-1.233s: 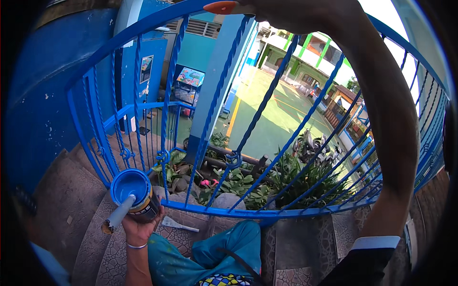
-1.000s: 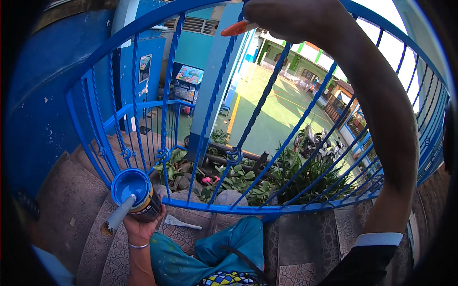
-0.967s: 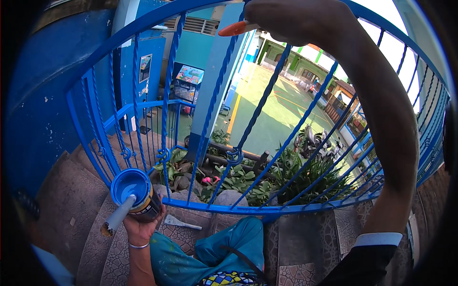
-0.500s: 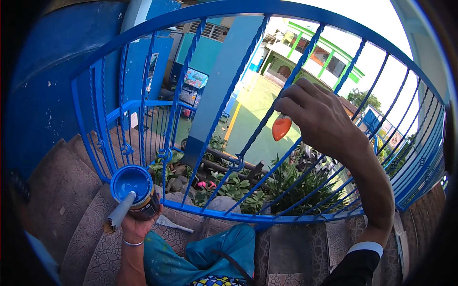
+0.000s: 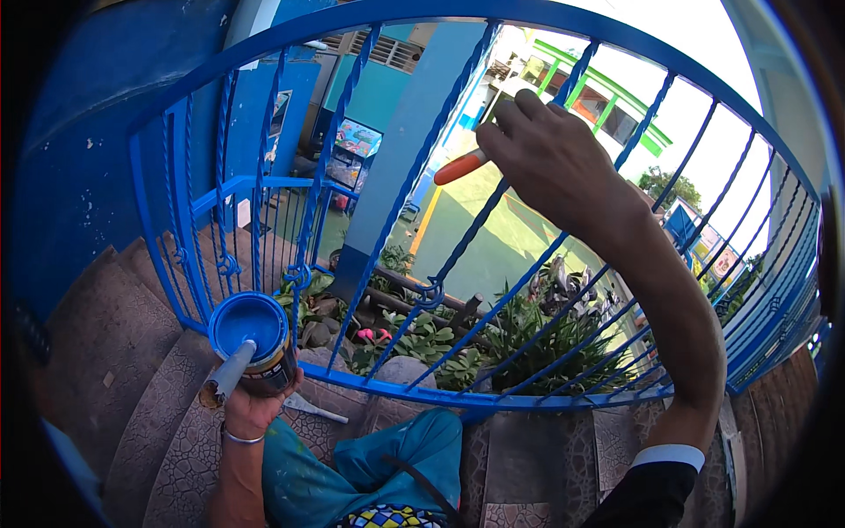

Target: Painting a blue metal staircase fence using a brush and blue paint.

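My left hand [image 5: 253, 412] is wrapped round the lower part of a paint can [image 5: 269, 377] at the lower left. Blue paint [image 5: 236, 324] shows inside the can, and a blue-smeared stick [image 5: 232, 370] leans over its rim toward me. Up by the railing [image 5: 370, 387], my right hand [image 5: 550, 158] is closed on a paintbrush [image 5: 459, 167]. Its orange handle end sticks out to the left; the bristles are hidden behind my fingers. That hand is in front of a twisted blue bar [image 5: 475, 231]; whether the bristles touch it I cannot tell.
A pale flat-handled tool [image 5: 315, 408] lies on the stone-patterned steps [image 5: 180, 440] beside my knee. Plants [image 5: 546, 343] and rocks [image 5: 409, 371] stand behind the bars. A blue wall [image 5: 97, 167] rises at the left, and a pillar [image 5: 400, 132] stands beyond the railing.
My right hand has moved up and left along the bars, and the brush handle has swung from pointing down to pointing left. The paint can has shifted only slightly in view.
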`<state>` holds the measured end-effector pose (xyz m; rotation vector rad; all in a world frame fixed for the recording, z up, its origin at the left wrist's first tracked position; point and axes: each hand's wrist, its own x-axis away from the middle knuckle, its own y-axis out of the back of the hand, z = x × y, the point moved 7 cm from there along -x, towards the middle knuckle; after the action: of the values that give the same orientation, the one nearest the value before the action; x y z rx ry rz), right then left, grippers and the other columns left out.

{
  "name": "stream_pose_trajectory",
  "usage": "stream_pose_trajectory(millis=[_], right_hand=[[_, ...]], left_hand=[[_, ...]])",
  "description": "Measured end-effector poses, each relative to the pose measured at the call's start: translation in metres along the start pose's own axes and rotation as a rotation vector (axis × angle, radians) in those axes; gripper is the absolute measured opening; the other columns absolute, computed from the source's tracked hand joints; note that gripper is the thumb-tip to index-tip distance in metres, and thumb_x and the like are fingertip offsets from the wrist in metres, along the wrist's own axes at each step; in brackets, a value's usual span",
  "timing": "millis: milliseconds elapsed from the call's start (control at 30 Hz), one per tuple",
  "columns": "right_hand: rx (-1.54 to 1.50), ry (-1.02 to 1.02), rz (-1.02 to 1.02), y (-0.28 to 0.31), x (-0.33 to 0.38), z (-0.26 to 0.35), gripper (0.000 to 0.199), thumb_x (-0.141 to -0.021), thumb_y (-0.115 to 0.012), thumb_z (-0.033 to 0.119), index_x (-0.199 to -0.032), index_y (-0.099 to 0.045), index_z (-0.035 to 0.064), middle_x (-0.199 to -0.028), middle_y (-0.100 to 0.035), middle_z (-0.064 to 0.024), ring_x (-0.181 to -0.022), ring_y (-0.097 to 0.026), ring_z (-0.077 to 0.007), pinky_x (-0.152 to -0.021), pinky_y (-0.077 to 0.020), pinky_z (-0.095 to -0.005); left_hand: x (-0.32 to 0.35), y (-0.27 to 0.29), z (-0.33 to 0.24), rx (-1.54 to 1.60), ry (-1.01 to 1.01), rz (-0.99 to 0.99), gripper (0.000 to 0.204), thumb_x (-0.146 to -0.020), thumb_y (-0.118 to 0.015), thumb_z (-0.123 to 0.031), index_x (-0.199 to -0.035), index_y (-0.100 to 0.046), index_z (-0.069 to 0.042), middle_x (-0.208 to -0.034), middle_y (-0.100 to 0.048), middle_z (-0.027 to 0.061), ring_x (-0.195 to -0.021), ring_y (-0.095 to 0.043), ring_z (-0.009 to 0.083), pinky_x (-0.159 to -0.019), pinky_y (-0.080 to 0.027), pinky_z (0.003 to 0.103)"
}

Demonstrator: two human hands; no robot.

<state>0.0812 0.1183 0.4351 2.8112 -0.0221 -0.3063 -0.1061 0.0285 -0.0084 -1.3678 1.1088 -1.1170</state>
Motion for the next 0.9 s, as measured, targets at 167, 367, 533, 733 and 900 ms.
stream_pose_trajectory(millis=[167,367,533,733,900], right_hand=[[-0.436,-0.052,0.272,0.005,0.037,0.066,0.017,-0.086,-0.067,0.002,-0.102,-0.063,0.0048,-0.093,-0.061,-0.0084,-0.096,-0.063,-0.0251,-0.074,-0.0586,-0.0396],[-0.344,-0.109,-0.175,0.036,0.014,0.007,0.023,-0.08,-0.07,-0.001,-0.1,-0.063,0.0076,-0.097,-0.062,-0.0053,-0.095,-0.062,-0.0248,-0.079,-0.0573,-0.0404],[-0.131,0.002,-0.08,0.003,0.03,0.023,0.016,-0.082,-0.069,0.007,-0.096,-0.062,0.0062,-0.095,-0.061,-0.0067,-0.095,-0.061,-0.0252,-0.081,-0.0562,-0.0388],[-0.517,0.031,0.067,0.0,0.062,0.096,0.024,-0.081,-0.069,0.006,-0.105,-0.062,0.0053,-0.095,-0.064,-0.0084,-0.096,-0.063,-0.0265,-0.08,-0.0558,-0.0411],[-0.482,-0.18,-0.154,0.021,0.023,0.026,0.026,-0.083,-0.067,-0.003,-0.106,-0.064,0.0075,-0.097,-0.066,-0.0068,-0.097,-0.065,-0.0273,-0.079,-0.0551,-0.0445]], left_hand=[[-0.002,-0.012,0.008,-0.037,0.01,0.07,0.08,-0.093,-0.058,-0.065,-0.149,-0.048,-0.007,-0.138,-0.06,0.0227,-0.126,-0.06,0.0429,-0.1,-0.05,0.062],[-0.004,-0.014,0.007,-0.002,-0.003,-0.032,0.088,-0.088,-0.054,-0.08,-0.149,-0.05,-0.016,-0.138,-0.06,0.0198,-0.124,-0.06,0.0393,-0.097,-0.05,0.063],[-0.012,-0.042,0.015,0.053,0.044,-0.074,0.078,-0.096,-0.047,-0.073,-0.15,-0.048,-0.017,-0.142,-0.057,0.0195,-0.125,-0.059,0.0394,-0.092,-0.051,0.064],[-0.025,-0.08,0.02,-0.001,0.062,-0.022,0.076,-0.096,-0.049,-0.072,-0.15,-0.048,-0.017,-0.143,-0.056,0.0203,-0.126,-0.058,0.0408,-0.092,-0.052,0.062],[-0.042,-0.087,0.026,0.058,0.127,0.064,0.075,-0.097,-0.051,-0.069,-0.151,-0.047,-0.018,-0.149,-0.052,0.0202,-0.13,-0.057,0.0413,-0.095,-0.053,0.064]])
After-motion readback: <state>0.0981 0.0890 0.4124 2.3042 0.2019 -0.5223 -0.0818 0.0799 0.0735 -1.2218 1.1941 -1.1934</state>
